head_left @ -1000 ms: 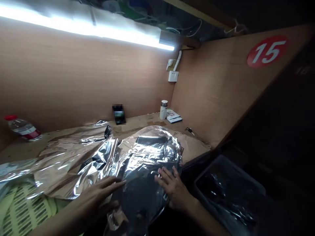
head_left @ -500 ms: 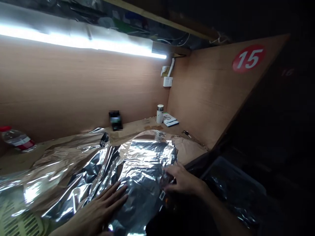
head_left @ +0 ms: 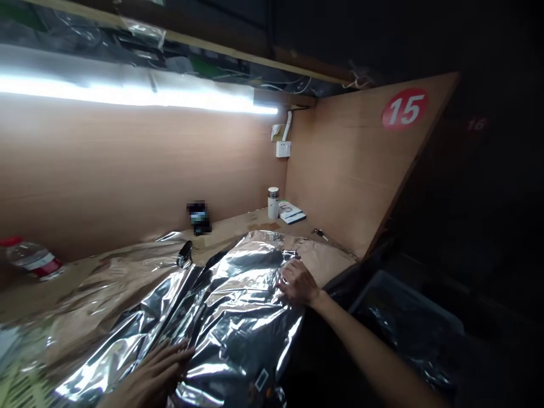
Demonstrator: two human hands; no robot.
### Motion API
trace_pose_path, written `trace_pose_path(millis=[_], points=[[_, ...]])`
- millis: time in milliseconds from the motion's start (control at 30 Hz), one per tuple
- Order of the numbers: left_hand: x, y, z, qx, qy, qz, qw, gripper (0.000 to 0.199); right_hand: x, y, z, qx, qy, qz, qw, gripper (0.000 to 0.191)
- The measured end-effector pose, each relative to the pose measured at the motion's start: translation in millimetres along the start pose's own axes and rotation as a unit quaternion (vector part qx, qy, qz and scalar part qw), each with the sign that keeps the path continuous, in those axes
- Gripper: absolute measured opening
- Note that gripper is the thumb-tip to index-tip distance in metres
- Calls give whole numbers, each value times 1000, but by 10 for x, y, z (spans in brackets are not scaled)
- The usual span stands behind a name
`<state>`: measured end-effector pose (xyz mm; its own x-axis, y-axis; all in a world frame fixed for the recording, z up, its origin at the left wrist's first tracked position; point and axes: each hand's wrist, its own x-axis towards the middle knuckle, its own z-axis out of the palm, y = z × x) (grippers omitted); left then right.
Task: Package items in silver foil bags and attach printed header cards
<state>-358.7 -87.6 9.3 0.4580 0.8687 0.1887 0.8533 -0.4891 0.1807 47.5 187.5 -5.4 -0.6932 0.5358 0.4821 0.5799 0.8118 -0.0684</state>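
Pressing the silver film [head_left: 238, 300] against the bench [head_left: 229, 226], the left hand [head_left: 157, 374] lies flat on the near part of the sheet, its fingers spread wide and holding nothing. The right hand [head_left: 300, 283] sits at the film's far right edge, its fingers curled narrow and pinching a small fold.

The film lies crinkled across the bench and spreads toward the left, with a small label [head_left: 262, 379] near its lower edge. A small black object [head_left: 185, 255] rests on its far edge. Beyond the film stand a bottle [head_left: 32, 259], a white flask [head_left: 273, 203] and a booklet [head_left: 292, 212]. A dark bin [head_left: 403, 317] sits to the right, below the bench.

Caution: a hard pinch may crease or tear the thin film. Uneven pull between the hands may slide the sheet over the bench edge. The black object may snag or puncture the film if the sheet drags beneath it.
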Motion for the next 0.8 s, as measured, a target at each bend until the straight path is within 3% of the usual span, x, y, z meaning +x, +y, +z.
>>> trace_pose_path(millis=[100, 167, 233, 367, 500, 567, 633, 667, 733, 800], points=[[188, 84, 7, -27, 14, -70, 997, 44, 23, -3, -38, 26, -1, -24, 999, 37], [363, 154, 37, -25, -4, -67, 997, 49, 32, -9, -61, 33, -17, -29, 999, 35], [457, 173, 72, -4, -45, -41, 998, 68, 20, -23, -84, 38, -35, -23, 998, 33], [253, 64, -1, 1, -139, -50, 989, 102, -4, -35, -144, 72, -77, -1, 994, 26], [14, 35, -308, -42, -180, -97, 978, 106, 122, -8, -210, 92, -142, 7, 985, 34], [120, 64, -426, -80, -153, -137, 975, 77, 238, -85, -245, 70, -163, 35, 983, 32], [371, 66, -443, -104, -77, -204, 970, 53, 320, -310, -294, 52, -155, 54, 985, 33], [521, 49, -413, -100, -28, -237, 966, 51, 323, -482, -322, 55, -150, 47, 986, 36], [798, -13, -304, -72, 46, -267, 960, 51, 212, -902, -370, 90, -156, -11, 984, 52], [978, -85, -182, -57, 67, -241, 967, 47, -50, -1317, -368, 147, -185, -124, 964, 86]])
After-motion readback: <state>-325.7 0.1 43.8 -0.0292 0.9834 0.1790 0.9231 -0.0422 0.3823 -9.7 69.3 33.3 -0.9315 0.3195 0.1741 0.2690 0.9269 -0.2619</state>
